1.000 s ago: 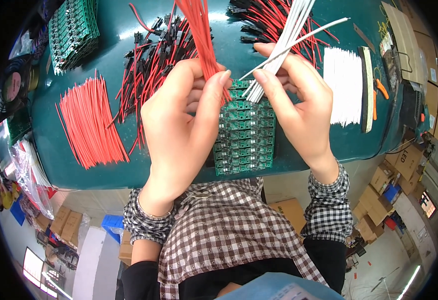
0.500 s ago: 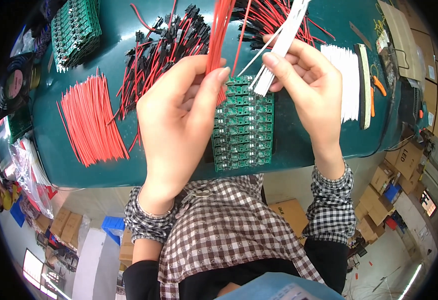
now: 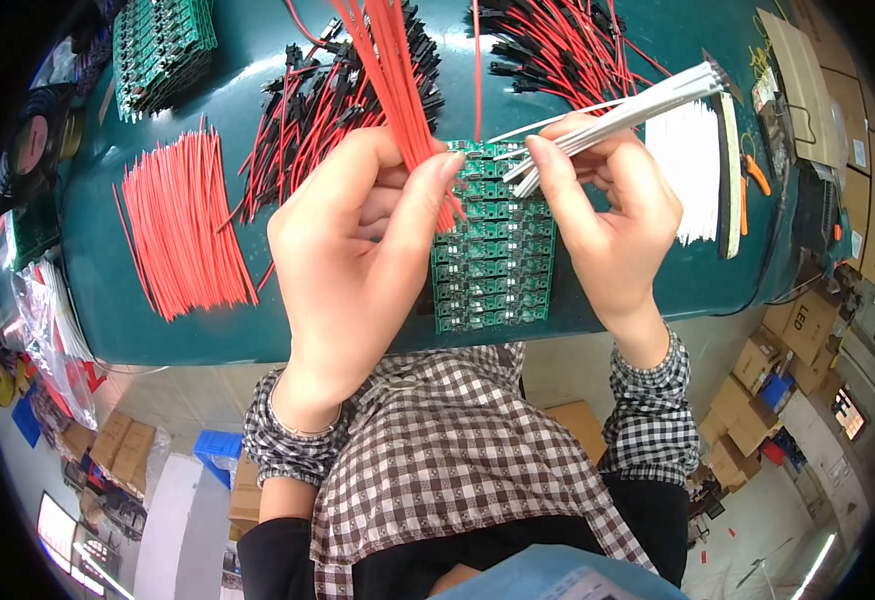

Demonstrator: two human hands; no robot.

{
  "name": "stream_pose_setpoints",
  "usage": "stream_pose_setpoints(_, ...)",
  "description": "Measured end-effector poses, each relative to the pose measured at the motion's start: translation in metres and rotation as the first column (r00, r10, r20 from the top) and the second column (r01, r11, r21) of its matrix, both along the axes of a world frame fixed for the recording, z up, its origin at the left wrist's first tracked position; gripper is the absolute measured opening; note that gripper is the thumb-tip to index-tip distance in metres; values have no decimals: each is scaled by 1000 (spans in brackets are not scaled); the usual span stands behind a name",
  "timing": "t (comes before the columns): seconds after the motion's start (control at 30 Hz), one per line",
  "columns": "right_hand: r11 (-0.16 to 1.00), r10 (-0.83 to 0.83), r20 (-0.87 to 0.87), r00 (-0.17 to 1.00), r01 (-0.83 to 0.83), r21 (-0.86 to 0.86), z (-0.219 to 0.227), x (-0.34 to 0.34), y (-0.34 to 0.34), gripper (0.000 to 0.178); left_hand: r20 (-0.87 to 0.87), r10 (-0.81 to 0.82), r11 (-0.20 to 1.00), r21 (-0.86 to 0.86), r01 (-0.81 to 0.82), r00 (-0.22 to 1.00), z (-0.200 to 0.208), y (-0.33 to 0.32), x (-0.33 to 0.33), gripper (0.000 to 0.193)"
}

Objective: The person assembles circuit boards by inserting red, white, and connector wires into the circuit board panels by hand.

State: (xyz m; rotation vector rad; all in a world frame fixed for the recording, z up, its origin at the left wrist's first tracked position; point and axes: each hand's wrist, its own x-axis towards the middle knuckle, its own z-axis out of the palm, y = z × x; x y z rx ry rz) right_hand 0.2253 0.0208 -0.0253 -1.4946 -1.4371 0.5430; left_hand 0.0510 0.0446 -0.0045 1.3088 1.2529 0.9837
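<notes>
My left hand (image 3: 350, 240) is closed around a bundle of red wires (image 3: 396, 85), pinched between thumb and fingers, with their lower ends over the board. A bundle of white wires (image 3: 648, 106) is held the same way in my right hand (image 3: 613, 210), slanting up to the right. One white wire sticks out apart from that bundle, its end near the board's top edge. Between both hands lies a green circuit board panel (image 3: 495, 275) with rows of small parts. A single red wire (image 3: 478, 75) runs upward from the panel's top edge.
Loose red wires (image 3: 183, 230) lie at left, white wires (image 3: 680, 180) at right beside a dark-edged strip (image 3: 729, 180) and orange-handled tool (image 3: 758, 175). Red-black wires with black connectors (image 3: 303, 125) are heaped behind, with another heap (image 3: 558, 50) farther right. Stacked green boards (image 3: 163, 50) stand far left.
The white bundle has swung from steep to a flatter slant toward the right. The red bundle now leans left at its top. Both hands stay near the panel's upper end.
</notes>
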Motion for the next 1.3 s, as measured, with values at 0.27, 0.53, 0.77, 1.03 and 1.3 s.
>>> stream_pose_setpoints(0.27, 999, 32, 120, 992, -35, 22, 6, -3, 1, 10, -4, -7, 999, 44, 8, 1000, -5, 0, 4, 9)
stream_pose_setpoints(0.53, 996, 78, 156, 985, -84, 33, 3, -3, 3, 17, -45, 3, 995, 101, 2, 999, -13, 3, 8, 10)
stream_pose_setpoints(0.77, 997, 13, -72, 997, -18, -74, 0, 4, 2, 23, -136, -56, 996, 67, 66, 989, -11, 3, 8, 10)
stream_pose_setpoints(1.03, 992, -8, -190, 982, -16, -122, 2, 6, 1, 19, -131, -55, 997, 40, 61, 990, -8, 3, 9, 10)
stream_pose_setpoints(1.3, 995, -18, -223, 975, -5, -100, 1, 9, -1, 14, -115, -11, 992, 120, 25, 993, -15, 5, 10, 10)
